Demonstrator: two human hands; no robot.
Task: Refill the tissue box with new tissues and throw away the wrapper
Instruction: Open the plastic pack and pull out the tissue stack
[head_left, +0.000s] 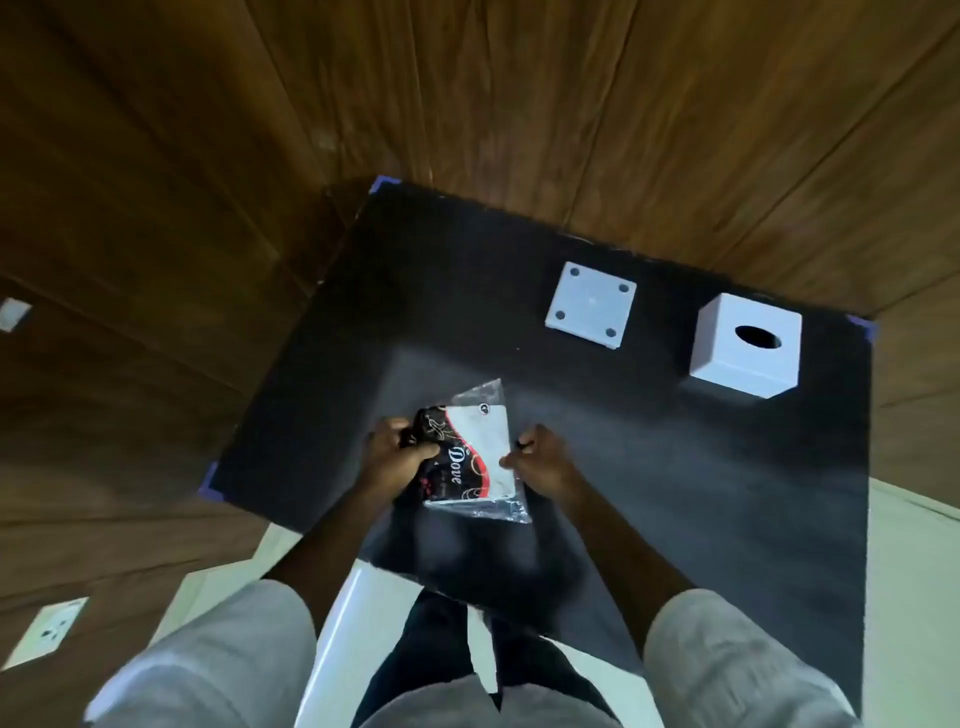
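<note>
A plastic-wrapped tissue pack (480, 447), black, red and white with clear ends, is held above the black table top (675, 467). My left hand (397, 452) grips its dark left side. My right hand (540, 457) pinches the wrapper at its right edge. Far right on the table stands the white cube tissue box (737, 364), with an oval hole in its top. Its white square base plate (592, 304) lies apart to the left, showing round feet at the corners.
Dark wood panel walls (467, 104) close in behind and to the left of the table. A white wall socket (49, 626) sits at lower left. Pale floor (914, 571) shows beyond the table's right edge.
</note>
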